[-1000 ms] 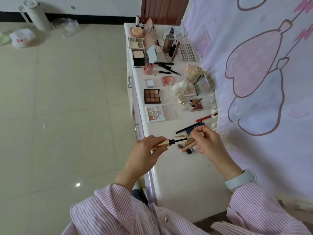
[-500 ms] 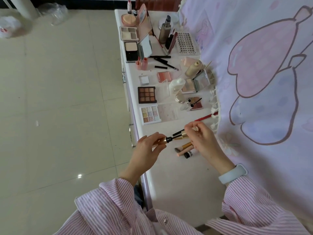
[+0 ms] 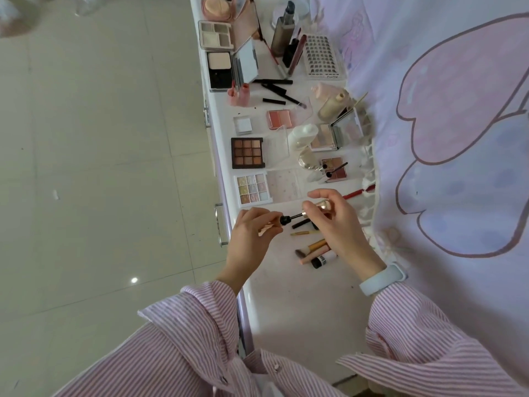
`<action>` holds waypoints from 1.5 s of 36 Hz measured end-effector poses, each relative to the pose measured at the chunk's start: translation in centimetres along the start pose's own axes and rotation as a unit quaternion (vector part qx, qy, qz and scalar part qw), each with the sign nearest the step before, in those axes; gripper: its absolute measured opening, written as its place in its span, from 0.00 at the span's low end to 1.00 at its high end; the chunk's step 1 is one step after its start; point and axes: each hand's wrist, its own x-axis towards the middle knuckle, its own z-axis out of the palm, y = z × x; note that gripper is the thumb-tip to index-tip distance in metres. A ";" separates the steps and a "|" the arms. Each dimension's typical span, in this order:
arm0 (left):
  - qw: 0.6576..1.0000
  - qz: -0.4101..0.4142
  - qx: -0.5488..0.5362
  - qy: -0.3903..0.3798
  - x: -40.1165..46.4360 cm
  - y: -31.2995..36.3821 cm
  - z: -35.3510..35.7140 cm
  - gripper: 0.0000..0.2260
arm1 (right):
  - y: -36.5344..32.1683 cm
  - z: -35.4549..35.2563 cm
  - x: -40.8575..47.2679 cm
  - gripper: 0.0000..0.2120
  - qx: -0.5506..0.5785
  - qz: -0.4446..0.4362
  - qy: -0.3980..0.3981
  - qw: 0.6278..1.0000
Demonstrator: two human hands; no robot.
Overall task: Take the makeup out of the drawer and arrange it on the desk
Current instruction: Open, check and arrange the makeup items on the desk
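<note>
My left hand [image 3: 253, 236] grips a gold mascara tube [image 3: 273, 223] over the white desk [image 3: 289, 305]. My right hand [image 3: 333, 222] pinches the tube's gold cap [image 3: 320, 206], whose black wand [image 3: 294, 216] runs into the tube's black neck. Under my hands lie a black pencil [image 3: 300, 224], a thin gold pencil [image 3: 303, 232], small brushes [image 3: 310, 249] and a white tube with a black cap [image 3: 325, 259]. Farther up the desk sit a brown eyeshadow palette [image 3: 247, 153] and a pastel palette [image 3: 252, 189]. The drawer handle [image 3: 221, 224] shows on the desk's left edge.
Many more cosmetics crowd the far desk: powder compacts [image 3: 219, 68], a blush palette [image 3: 279, 118], bottles [image 3: 283, 32], a false-lash card [image 3: 323, 57], a red pencil [image 3: 353, 193]. A lilac cartoon cloth [image 3: 443, 138] hangs on the right. Tiled floor [image 3: 100, 167] lies left.
The wand has slid further into the tube, so my hands are closer together. The camera has tilted down and nearer to the desk.
</note>
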 end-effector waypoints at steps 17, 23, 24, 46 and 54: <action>0.996 -0.005 -0.058 0.060 0.6 -1.2 -0.2 0.10 | 3.4 0.5 -0.4 0.10 -0.080 0.005 0.040 0.996; 0.998 -0.014 -0.032 0.051 0.3 -1.8 0.4 0.10 | 7.0 1.5 -1.0 0.10 -0.274 -0.033 0.041 0.960; 0.998 -0.021 -0.029 0.050 0.2 -1.9 0.4 0.09 | 7.3 1.7 -1.1 0.10 -0.305 -0.040 0.038 0.951; 0.992 -0.078 0.073 0.074 -1.0 -2.2 0.6 0.23 | 6.2 1.2 1.0 0.08 -0.596 -0.219 -0.088 0.767; 0.983 -0.149 0.029 0.107 1.4 -0.2 1.1 0.15 | 6.7 1.0 0.9 0.07 -0.529 -0.215 -0.037 0.820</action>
